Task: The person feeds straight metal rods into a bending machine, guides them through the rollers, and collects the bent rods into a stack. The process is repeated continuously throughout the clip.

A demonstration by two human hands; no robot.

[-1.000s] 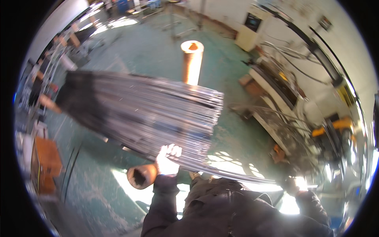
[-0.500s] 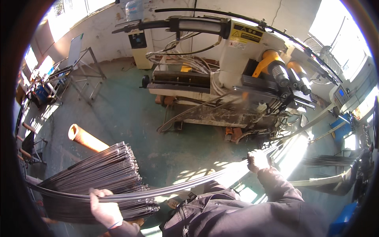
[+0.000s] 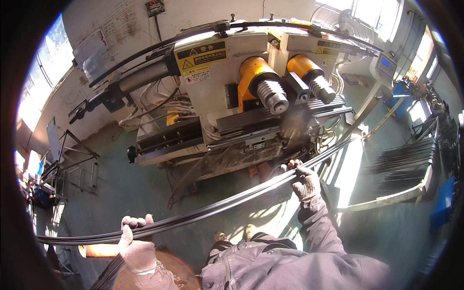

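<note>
A bundle of long, thin dark metal rods [image 3: 227, 204] stretches across in front of me, from the lower left up to the right. My left hand [image 3: 137, 249], in a pale knit glove, is closed around its left part, thumb on the near side. Further right, my gloved right hand [image 3: 305, 183] grips the same rods from below, with fingertips showing on the far side. Beyond the rods stands a large bending machine [image 3: 261, 92] with yellow arms and two ribbed metal rollers [image 3: 273, 96]. The rods' right end lies near the machine's right side.
A rack of dark rods [image 3: 406, 157] stands at the right. Beyond it is a control box [image 3: 385, 65] with a small screen on a slanted post. An orange tube [image 3: 100, 250] and more rods [image 3: 107, 271] lie low at left, partly hidden by my arm. Metal frames [image 3: 72, 159] stand far left.
My view has turned right and come closer to the machine. The big pile of rods has slid mostly out of view at lower left. Both hands still hold the bundle.
</note>
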